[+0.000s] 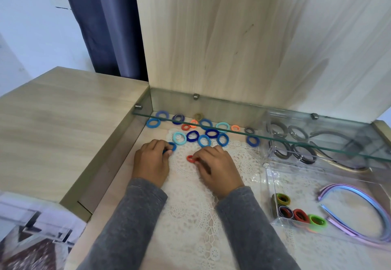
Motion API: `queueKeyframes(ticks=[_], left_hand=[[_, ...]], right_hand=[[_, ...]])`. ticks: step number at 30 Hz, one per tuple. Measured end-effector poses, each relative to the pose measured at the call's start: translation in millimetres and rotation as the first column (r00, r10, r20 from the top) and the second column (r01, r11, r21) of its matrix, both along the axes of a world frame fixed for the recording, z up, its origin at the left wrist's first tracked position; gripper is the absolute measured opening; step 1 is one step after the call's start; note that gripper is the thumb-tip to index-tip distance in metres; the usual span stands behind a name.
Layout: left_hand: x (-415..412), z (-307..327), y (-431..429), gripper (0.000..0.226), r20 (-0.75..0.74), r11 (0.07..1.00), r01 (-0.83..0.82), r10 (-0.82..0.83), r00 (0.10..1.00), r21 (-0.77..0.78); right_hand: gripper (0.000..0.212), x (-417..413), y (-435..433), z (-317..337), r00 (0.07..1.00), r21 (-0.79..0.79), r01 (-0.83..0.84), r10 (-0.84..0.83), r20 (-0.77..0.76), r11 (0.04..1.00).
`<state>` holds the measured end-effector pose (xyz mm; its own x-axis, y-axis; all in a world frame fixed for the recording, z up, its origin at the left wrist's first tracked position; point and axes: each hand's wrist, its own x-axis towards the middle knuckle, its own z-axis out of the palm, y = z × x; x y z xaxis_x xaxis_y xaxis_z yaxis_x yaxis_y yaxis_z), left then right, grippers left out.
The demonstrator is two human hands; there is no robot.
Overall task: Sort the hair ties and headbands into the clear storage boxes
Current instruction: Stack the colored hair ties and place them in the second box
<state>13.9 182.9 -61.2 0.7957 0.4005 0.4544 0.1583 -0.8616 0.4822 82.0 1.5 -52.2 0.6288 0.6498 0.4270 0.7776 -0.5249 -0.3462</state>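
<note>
- At twelve o'clock of the lace mat (pixel 190 206), a blue tie (pixel 172 146) is pinched by the left hand (pixel 151 160).
- A red tie (pixel 191 159) is gripped by the right hand (pixel 215 167); it is best carried to the near box (pixel 273 182) at three o'clock.

Loose blue, teal, orange hair ties (pixel 204 131) scattered mid-frame on lace; one red tie (pixel 190 158) lying lower centre. Near clear box (pixel 273 185), lower right: olive, red, green ties (pixel 299 214), pastel headbands (pixel 364 208). Far box (pixel 267 126), right: dark headbands (pixel 300 149).

We see a white lace doily (pixel 190 212) on the wooden desk (pixel 63 121), a glass shelf (pixel 232 131) above its far edge, a wood panel (pixel 232 37) behind, and a dark curtain (pixel 105 26) at left.
</note>
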Motion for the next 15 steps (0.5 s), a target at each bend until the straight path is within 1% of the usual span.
queueKeyframes(ticks=[3, 6, 8, 11, 13, 15], left_hand=[[-1, 4, -1, 0.008, 0.030, 0.999, 0.051, -0.051, 0.998, 0.001], [-2, 7, -2, 0.007, 0.095, 0.996, 0.084, -0.080, 0.992, -0.036], [-3, 8, -2, 0.006, 0.127, 0.995, 0.070, -0.061, 0.990, -0.069], [-4, 8, -3, 0.004, 0.140, 0.991, 0.045, -0.027, 0.990, -0.126], [-4, 8, -4, 0.004, 0.133, 0.987, 0.032, -0.011, 0.991, -0.158], [-3, 8, -4, 0.006, 0.133, 0.985, 0.020, 0.003, 0.991, -0.172]], right_hand=[[0.021, 3, -1, 1, 0.997, 0.020, 0.043, -0.041, -0.068, 0.999], [0.025, 13, -3, 1, 0.975, 0.078, 0.220, -0.218, -0.035, 0.972], [0.027, 23, -3, 0, 0.925, 0.112, 0.379, -0.379, -0.024, 0.919], [0.037, 38, -6, 1, 0.819, 0.051, 0.572, -0.567, -0.092, 0.818], [0.041, 47, -7, 1, 0.777, 0.023, 0.622, -0.612, -0.149, 0.783], [0.041, 57, -6, 2, 0.764, 0.009, 0.635, -0.627, -0.153, 0.772]])
